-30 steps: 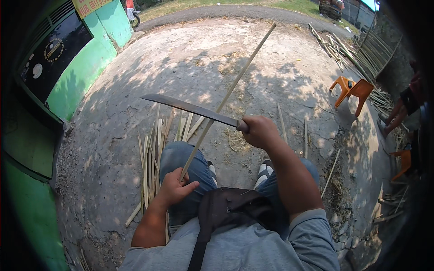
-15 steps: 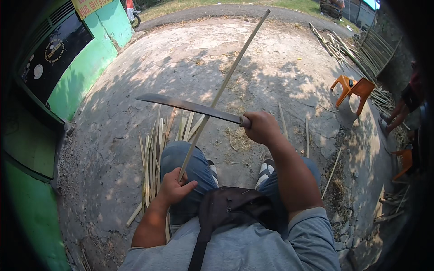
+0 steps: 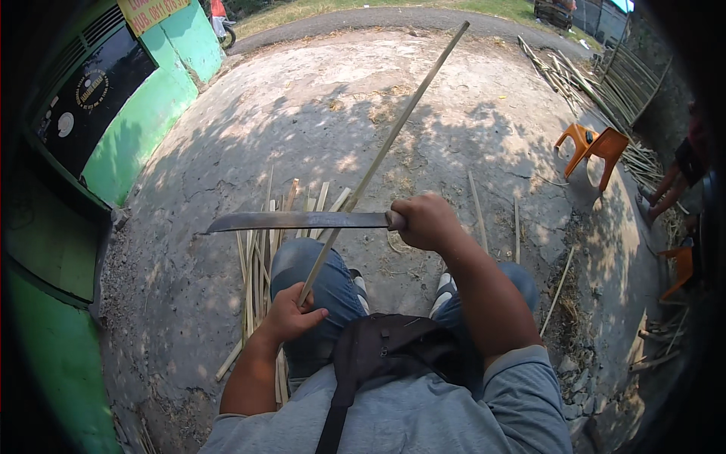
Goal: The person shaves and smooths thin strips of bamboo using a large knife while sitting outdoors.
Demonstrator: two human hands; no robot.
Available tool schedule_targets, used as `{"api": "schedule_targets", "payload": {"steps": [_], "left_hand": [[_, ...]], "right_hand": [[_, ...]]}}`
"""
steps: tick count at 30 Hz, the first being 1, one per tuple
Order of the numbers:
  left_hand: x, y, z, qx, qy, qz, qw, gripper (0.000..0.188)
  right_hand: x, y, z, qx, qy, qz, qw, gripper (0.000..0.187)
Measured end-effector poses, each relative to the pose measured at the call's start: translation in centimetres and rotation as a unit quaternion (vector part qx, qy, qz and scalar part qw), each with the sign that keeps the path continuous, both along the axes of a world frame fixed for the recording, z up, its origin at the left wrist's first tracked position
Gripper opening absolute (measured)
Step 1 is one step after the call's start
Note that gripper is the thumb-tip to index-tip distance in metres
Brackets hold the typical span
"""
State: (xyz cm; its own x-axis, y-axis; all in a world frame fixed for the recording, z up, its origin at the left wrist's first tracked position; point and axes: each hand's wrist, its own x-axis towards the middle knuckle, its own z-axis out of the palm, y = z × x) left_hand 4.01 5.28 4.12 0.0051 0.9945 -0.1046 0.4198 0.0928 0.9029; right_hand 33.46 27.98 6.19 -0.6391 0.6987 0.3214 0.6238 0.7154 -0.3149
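The bamboo strip [image 3: 378, 159] runs as one long pale stick from the left hand [image 3: 291, 316], low over the person's left knee, up toward 1 o'clock, its far tip reaching the top of the view near the edge of the road. The left hand is closed around the strip's near end, thumb on top. The right hand [image 3: 425, 222] is wrapped tight round the handle of a long knife [image 3: 299, 221], whose dark blade lies level and points toward 9 o'clock, crossing the strip about a third of the way up from the left hand; whether the edge touches the strip cannot be told. Under the blade, at 11 o'clock from the left hand, a loose bundle of split bamboo slats [image 3: 261, 250] lies on the concrete ground [image 3: 318, 98], with a few single slats scattered toward 3 o'clock. A black bag [image 3: 393, 352] rests in the person's lap. An orange plastic chair [image 3: 594, 147] stands well apart at 2 o'clock, and a green wall [image 3: 144, 113] runs along 10 o'clock.
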Motion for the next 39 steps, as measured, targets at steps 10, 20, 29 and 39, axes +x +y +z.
{"api": "schedule_targets", "payload": {"steps": [10,20,29,39], "left_hand": [[-0.5,0.4,-0.2,-0.014,-0.004,-0.018,1.000,0.038],[-0.3,0.1,-0.8,0.013,0.001,0.008,1.000,0.035],[-0.2,0.4,-0.9,-0.016,-0.029,0.004,0.999,0.038],[0.4,0.1,-0.1,0.008,0.027,0.011,1.000,0.036]], "right_hand": [[-1.0,-1.6,-0.2,0.007,0.001,0.003,1.000,0.008],[1.8,1.8,-0.2,-0.033,0.074,-0.108,0.991,0.008],[-1.6,-2.3,-0.3,0.054,-0.015,0.048,0.997,0.010],[2.8,2.4,0.1,-0.072,0.100,-0.156,0.980,0.017]]}}
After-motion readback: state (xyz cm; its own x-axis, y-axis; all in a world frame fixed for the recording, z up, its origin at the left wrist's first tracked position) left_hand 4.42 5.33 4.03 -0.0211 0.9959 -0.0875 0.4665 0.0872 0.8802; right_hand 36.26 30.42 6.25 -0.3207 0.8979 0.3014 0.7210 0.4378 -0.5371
